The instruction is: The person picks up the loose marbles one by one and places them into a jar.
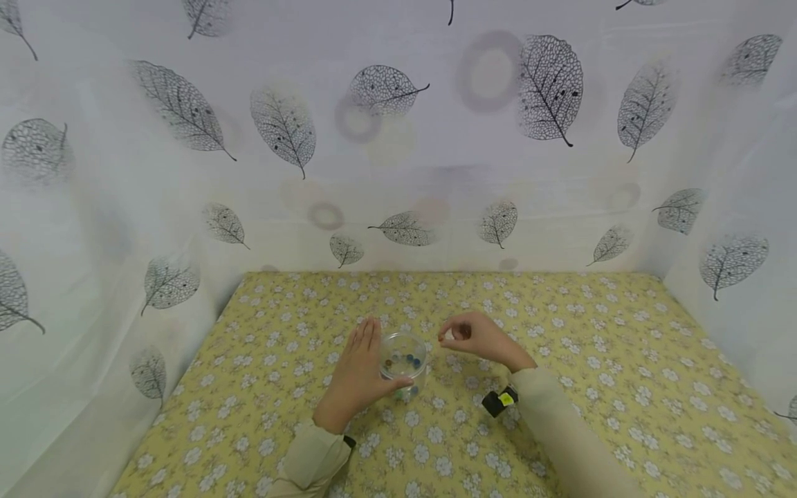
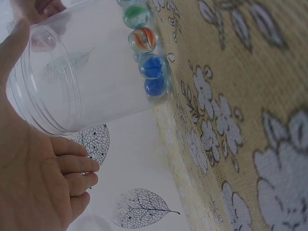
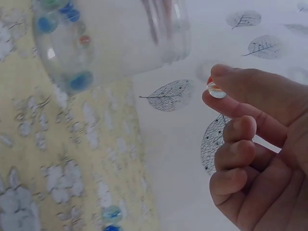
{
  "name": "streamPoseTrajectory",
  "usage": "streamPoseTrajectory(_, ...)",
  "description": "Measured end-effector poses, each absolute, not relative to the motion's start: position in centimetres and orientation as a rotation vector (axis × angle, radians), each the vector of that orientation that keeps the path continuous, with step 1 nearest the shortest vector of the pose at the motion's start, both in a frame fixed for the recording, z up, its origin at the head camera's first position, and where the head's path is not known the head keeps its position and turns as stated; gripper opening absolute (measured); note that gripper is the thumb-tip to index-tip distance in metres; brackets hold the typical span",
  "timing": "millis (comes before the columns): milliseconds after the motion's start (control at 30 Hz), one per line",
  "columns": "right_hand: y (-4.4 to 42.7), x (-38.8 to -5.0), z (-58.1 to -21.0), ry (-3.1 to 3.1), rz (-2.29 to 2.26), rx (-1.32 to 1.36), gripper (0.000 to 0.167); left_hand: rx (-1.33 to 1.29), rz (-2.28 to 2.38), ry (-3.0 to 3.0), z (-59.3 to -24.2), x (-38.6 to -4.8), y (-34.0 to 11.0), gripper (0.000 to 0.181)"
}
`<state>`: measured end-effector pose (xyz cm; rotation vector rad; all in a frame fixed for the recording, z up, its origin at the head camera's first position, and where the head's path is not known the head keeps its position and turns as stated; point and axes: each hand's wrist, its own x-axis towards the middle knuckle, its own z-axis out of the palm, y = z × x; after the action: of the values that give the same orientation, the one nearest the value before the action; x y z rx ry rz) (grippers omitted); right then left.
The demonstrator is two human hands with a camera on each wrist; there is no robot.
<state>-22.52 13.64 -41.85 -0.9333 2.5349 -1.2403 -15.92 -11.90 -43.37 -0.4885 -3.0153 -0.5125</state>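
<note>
A clear plastic jar [image 1: 416,373] stands upright on the flowered cloth with several glass marbles at its bottom. Blue marbles [image 2: 153,66], a green one [image 2: 135,17] and one with orange swirls [image 2: 143,39] show through its wall. My left hand [image 1: 356,377] rests against the jar, straight fingers along its left side and thumb across its near side. To the right of the jar, a little apart, my right hand [image 1: 476,337] pinches a clear marble with an orange swirl [image 3: 216,90] between thumb and index finger. Its other fingers are curled toward the palm.
Yellow flowered cloth [image 1: 249,415] covers the table. Two blue marbles [image 3: 112,214] show on the cloth at the bottom of the right wrist view. A white leaf-print curtain [image 1: 405,159] hangs behind and at both sides.
</note>
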Motion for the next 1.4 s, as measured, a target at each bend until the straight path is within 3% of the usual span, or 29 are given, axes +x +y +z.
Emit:
streamPoseTrajectory(567,11.3,-22.1,-39.3,2.569,-1.194,-1.013,0.016,-0.495,-0.529,-3.012,-43.6,-16.0,-12.1,0.116)
streamPoseTrajectory(1400,9.1,-22.3,-40.7,2.416,-1.282,-1.076,0.011,-0.493,-0.554,-3.015,-43.5,-15.9,-12.1,0.115)
